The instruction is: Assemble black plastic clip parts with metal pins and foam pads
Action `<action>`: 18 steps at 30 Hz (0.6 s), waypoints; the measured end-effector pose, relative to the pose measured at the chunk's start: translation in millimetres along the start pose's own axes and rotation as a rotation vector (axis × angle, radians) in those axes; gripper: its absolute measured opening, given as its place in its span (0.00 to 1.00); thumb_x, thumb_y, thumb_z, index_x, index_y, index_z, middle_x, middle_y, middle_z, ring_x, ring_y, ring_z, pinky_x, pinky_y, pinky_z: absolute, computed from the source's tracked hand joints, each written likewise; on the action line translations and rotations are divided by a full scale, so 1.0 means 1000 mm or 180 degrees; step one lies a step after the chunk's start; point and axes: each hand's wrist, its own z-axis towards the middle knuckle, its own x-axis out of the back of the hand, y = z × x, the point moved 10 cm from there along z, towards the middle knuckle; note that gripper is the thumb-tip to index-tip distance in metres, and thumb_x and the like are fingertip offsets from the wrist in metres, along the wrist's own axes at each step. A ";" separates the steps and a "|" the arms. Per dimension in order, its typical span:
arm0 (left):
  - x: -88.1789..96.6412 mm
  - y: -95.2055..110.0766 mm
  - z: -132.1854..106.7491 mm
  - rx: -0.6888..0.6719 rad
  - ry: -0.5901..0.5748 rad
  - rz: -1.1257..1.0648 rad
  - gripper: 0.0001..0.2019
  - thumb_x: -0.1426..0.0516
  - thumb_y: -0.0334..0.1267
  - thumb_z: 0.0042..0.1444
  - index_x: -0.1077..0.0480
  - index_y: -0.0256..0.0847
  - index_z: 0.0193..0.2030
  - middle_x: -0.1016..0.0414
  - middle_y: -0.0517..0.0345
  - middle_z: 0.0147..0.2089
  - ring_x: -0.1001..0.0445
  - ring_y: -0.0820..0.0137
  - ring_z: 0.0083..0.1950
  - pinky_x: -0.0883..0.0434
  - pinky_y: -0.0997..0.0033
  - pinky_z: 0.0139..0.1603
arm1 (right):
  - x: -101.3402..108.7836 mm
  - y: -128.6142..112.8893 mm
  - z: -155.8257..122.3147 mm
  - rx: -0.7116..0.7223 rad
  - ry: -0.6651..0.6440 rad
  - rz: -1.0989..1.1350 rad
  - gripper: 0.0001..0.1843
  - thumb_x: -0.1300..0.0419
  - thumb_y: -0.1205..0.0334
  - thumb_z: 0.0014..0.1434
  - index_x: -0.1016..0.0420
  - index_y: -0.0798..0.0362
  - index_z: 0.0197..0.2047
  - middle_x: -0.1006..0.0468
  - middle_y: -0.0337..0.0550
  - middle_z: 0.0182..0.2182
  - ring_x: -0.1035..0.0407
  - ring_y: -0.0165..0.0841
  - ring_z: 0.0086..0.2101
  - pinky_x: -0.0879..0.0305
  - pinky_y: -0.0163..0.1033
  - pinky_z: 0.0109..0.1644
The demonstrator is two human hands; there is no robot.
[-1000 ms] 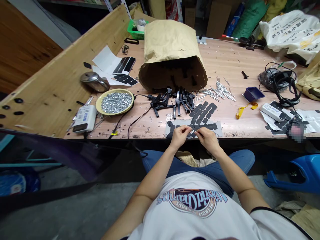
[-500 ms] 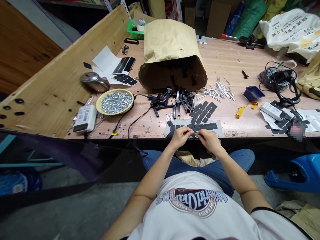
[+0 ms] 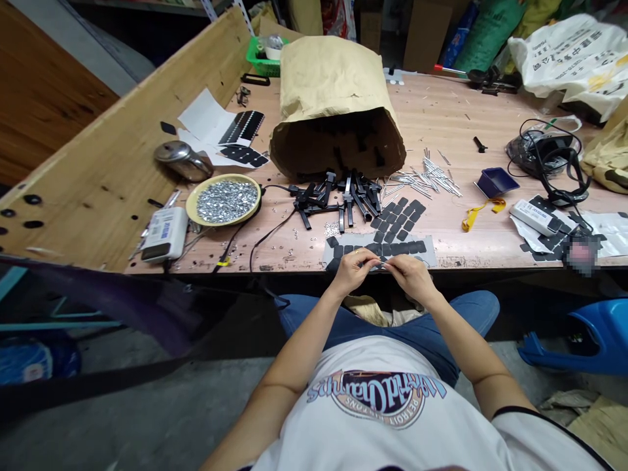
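My left hand (image 3: 354,269) and my right hand (image 3: 408,275) meet at the front edge of the bench, fingertips pinched close together. Whatever small piece lies between them is too small to make out. Just beyond the hands is a grey sheet (image 3: 430,248) bearing rows of black rounded pads (image 3: 407,248). More loose black pads (image 3: 398,219) lie behind it. A heap of black plastic parts with metal strips (image 3: 348,199) spreads before the mouth of a brown paper sack (image 3: 338,75). Thin metal pins (image 3: 432,176) are scattered to its right.
At left stand a yellow dish of small metal pieces (image 3: 190,208), a white box-shaped device (image 3: 167,232) and a metal pot (image 3: 179,159). Toward the right are a purple tray (image 3: 498,182), a yellow strap (image 3: 472,219) and a black headset with cables (image 3: 569,180). A wooden board (image 3: 122,124) walls the left side.
The fingertips of my two hands have come closer together, the right hand shifting slightly left. The bench objects stay where they were; the view has shifted a little.
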 end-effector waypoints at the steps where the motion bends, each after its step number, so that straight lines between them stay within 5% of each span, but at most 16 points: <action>1: 0.000 0.000 0.000 0.0031 0.0030 -0.0010 0.10 0.42 0.43 0.52 0.27 0.41 0.24 0.25 0.56 0.26 0.28 0.71 0.29 0.31 0.71 0.34 | 0.002 0.000 -0.001 -0.0006 0.0072 -0.0002 0.17 0.52 0.54 0.65 0.26 0.51 0.32 0.23 0.45 0.31 0.29 0.33 0.34 0.37 0.35 0.39; 8: 0.005 -0.003 -0.003 0.0192 0.0330 -0.0284 0.11 0.40 0.47 0.50 0.25 0.42 0.25 0.24 0.55 0.28 0.27 0.70 0.31 0.30 0.70 0.36 | 0.008 -0.006 -0.001 -0.0060 0.0091 -0.0063 0.18 0.53 0.54 0.65 0.25 0.51 0.35 0.22 0.47 0.32 0.29 0.33 0.36 0.36 0.35 0.40; 18: -0.006 -0.011 -0.006 0.0345 0.0028 -0.0451 0.11 0.40 0.46 0.49 0.26 0.40 0.26 0.25 0.56 0.28 0.28 0.71 0.31 0.30 0.71 0.36 | 0.003 -0.004 -0.002 -0.0265 -0.0196 0.0144 0.14 0.51 0.56 0.64 0.28 0.52 0.36 0.24 0.43 0.29 0.29 0.33 0.32 0.35 0.36 0.37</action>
